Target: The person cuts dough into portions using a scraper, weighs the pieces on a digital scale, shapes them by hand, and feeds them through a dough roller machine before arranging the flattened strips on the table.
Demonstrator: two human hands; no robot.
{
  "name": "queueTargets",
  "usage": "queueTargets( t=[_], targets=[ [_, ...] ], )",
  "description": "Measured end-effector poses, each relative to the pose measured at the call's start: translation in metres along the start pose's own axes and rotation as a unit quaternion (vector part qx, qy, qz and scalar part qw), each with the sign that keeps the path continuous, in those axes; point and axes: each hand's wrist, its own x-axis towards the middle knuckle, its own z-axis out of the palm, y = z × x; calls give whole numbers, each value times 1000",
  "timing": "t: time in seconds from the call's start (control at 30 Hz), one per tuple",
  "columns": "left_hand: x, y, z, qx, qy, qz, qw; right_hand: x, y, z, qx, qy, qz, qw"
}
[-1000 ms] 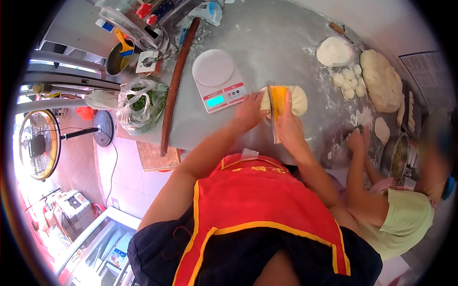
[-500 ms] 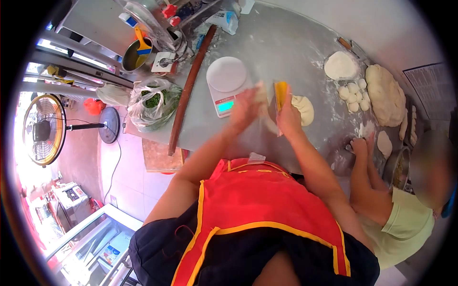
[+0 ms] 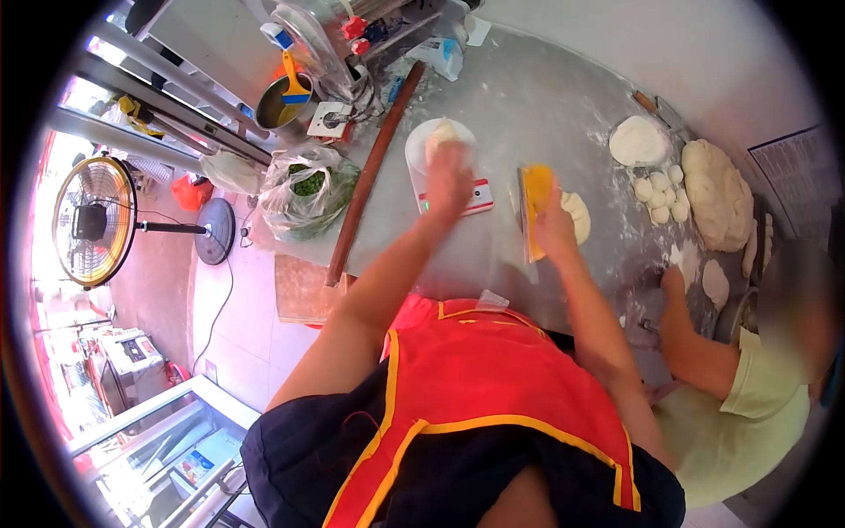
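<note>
Across the bench (image 3: 528, 97) the dough work looks partway along: some is divided into small portions, while the big lump (image 3: 717, 198) by the wall lies in one mass. Near the bench's left side a clear bag (image 3: 299, 214) holds greens (image 3: 308, 183). The scale (image 3: 480, 195) stands to the right of it. Beyond the bag, a pot (image 3: 275, 95) contains something yellowish, too small to identify, with a brush (image 3: 293, 79) resting in it. The left hand (image 3: 451, 172), blurred, is over the scale's pan with its fingers at a pale piece (image 3: 440, 136); whether they grip or merely touch it, I cannot tell. The right hand (image 3: 554, 227) is closed around a yellow scraper (image 3: 535, 198). Just beside that hand another portion (image 3: 576, 216) lies on the bench, not weighed at this moment. Smallest are the white balls (image 3: 658, 194), grouped next to the lump without any container.
</note>
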Motion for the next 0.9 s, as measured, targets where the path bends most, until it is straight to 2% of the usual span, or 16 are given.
queueTargets(
  t=[0.03,0.1,0.2,0.3,0.4,0.6,0.7,0.8,0.9],
  targets=[
    [-20,16,5,-55,-84,-51,994,-6,1,-6,10,14,-1,1000],
    [-54,36,17,-84,-206,-70,973,-22,-3,-26,26,30,10,999],
    [-80,54,32,-107,-295,-208,926,-41,9,-47,85,75,-97,989],
    [-85,69,46,-57,-293,-189,936,-60,15,-58,55,59,-140,987],
    [-82,84,57,-63,-288,-179,939,-73,13,-64,50,25,-107,993],
    [-84,89,88,20,-296,-184,937,-83,29,-64,11,23,-97,995],
    [-84,87,88,-11,-312,-218,925,-89,26,-67,-21,-45,-15,999],
    [-85,82,86,-40,-324,-267,907,-91,25,-65,-22,-67,-44,996],
    [-89,82,81,-49,-318,-270,907,-90,34,-61,-43,-67,-103,991]
  ],
)
